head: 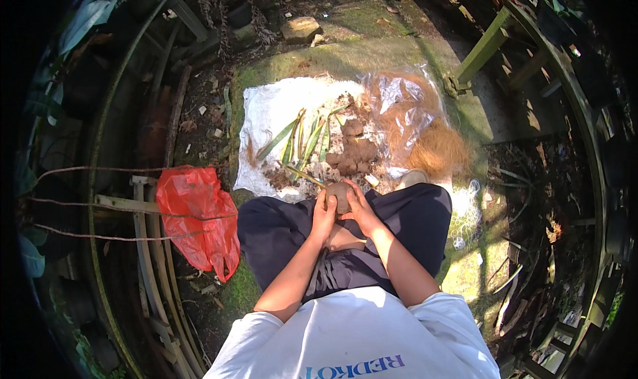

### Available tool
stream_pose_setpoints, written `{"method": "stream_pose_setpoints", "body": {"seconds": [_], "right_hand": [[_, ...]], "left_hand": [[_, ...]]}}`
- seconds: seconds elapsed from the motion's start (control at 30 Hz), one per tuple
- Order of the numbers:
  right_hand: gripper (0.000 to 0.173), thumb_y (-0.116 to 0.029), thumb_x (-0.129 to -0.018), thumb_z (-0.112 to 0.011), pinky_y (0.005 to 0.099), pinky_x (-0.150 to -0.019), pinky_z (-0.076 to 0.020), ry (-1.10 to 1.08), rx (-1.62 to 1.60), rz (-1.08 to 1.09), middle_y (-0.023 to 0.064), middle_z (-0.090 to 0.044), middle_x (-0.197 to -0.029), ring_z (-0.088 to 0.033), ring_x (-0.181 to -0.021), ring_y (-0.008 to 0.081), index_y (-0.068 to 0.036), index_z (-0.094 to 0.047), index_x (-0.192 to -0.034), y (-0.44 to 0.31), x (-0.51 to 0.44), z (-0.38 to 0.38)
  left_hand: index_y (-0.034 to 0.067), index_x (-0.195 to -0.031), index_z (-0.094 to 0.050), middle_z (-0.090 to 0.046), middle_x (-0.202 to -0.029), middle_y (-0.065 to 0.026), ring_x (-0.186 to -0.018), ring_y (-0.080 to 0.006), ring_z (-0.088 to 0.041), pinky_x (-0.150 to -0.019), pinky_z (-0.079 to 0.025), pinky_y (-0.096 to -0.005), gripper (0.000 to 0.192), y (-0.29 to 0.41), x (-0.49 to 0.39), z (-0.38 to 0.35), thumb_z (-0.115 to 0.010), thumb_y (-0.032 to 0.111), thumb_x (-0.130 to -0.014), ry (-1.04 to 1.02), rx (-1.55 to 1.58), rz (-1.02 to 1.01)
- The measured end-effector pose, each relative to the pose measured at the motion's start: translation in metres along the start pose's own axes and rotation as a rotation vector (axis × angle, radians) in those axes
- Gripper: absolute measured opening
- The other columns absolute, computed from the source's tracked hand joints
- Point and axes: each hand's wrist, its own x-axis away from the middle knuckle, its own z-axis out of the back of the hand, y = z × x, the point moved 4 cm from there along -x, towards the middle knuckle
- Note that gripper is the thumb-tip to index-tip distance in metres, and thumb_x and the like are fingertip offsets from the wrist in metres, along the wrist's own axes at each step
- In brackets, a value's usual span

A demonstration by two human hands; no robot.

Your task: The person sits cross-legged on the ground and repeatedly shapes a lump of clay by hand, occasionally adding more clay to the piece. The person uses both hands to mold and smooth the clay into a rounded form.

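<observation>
Between my two palms, above my crossed legs, is a rounded ball of brown soil [339, 195]. My left hand [325, 213] cups its left side and my right hand [360, 208] wraps its right side. A long narrow plant leaf [305, 175] sticks out of the ball towards the upper left. Just beyond lies a white woven sack [266, 107] spread on the ground. Several green, yellow-edged snake plant leaves [312, 142] rest on it. To their right is a heap of moist brown soil [356, 152].
A clear plastic bag [398, 97] of brown fibre lies at the sack's right, with loose fibre [438, 147] spilling nearby. White string [464, 214] lies tangled beside my right knee. A red plastic bag [199, 217] is at my left. Wooden frames [483, 45] stand on both sides.
</observation>
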Motion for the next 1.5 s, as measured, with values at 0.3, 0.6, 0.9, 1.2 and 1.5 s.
{"method": "stream_pose_setpoints", "body": {"seconds": [0.3, 0.6, 0.9, 1.2, 1.5], "right_hand": [[0.06, -0.031, -0.096, -0.064, 0.0368, -0.085, -0.0531, 0.053, 0.158, 0.139, 0.0145, -0.048, -0.135, -0.054, -0.117, 0.0234, -0.01, -0.037, -0.145, -0.011, -0.003, -0.004], [0.067, -0.022, -0.087, -0.07, 0.0484, -0.113, -0.0316, -0.017, 0.976, 0.5, 0.0194, -0.026, -0.155, -0.032, -0.14, 0.0415, -0.01, -0.04, -0.145, -0.025, 0.015, -0.027], [0.057, -0.026, -0.083, -0.07, 0.0492, -0.105, -0.0331, 0.116, 1.158, 0.581, 0.0129, -0.043, -0.143, -0.041, -0.128, 0.0361, -0.01, -0.05, -0.134, -0.031, 0.018, -0.049], [0.053, -0.032, -0.085, -0.064, 0.0554, -0.11, -0.0249, 0.072, 1.272, 0.674, 0.0178, -0.039, -0.143, -0.031, -0.136, 0.0418, -0.006, -0.051, -0.13, -0.025, 0.007, -0.063], [0.07, -0.05, -0.087, -0.061, 0.0656, -0.114, -0.0127, -0.041, 1.423, 0.509, 0.0274, -0.021, -0.152, -0.019, -0.141, 0.0486, -0.01, -0.044, -0.142, -0.027, 0.017, -0.061]], "left_hand": [[0.01, -0.151, -0.027, -0.043, -0.143, -0.0119, -0.13, -0.0215, -0.045, -0.107, -0.038, -0.0346, 0.064, 0.004, -0.002, -0.006, -0.044, 0.049, -0.103, -0.051, 0.217, 0.197], [0.012, -0.152, -0.028, -0.038, -0.151, -0.0133, -0.139, -0.0306, -0.038, -0.113, -0.032, -0.0478, 0.087, 0.019, 0.001, -0.006, -0.019, 0.076, -0.093, -0.032, 0.606, 0.486], [0.011, -0.137, -0.048, -0.053, -0.136, -0.0134, -0.127, -0.0312, -0.051, -0.107, -0.041, -0.0486, 0.081, 0.026, -0.002, -0.002, -0.021, 0.074, -0.094, 0.176, 0.83, 0.59], [0.013, -0.128, -0.056, -0.06, -0.124, -0.0115, -0.115, -0.0296, -0.059, -0.098, -0.048, -0.0483, 0.066, -0.01, -0.016, 0.005, -0.033, 0.065, -0.096, 0.063, 1.054, 0.539], [0.011, -0.114, -0.061, -0.067, -0.105, -0.0078, -0.093, -0.0225, -0.066, -0.084, -0.054, -0.0374, 0.043, -0.001, -0.02, 0.001, -0.048, 0.049, -0.098, 0.05, 0.937, 0.704]]}}
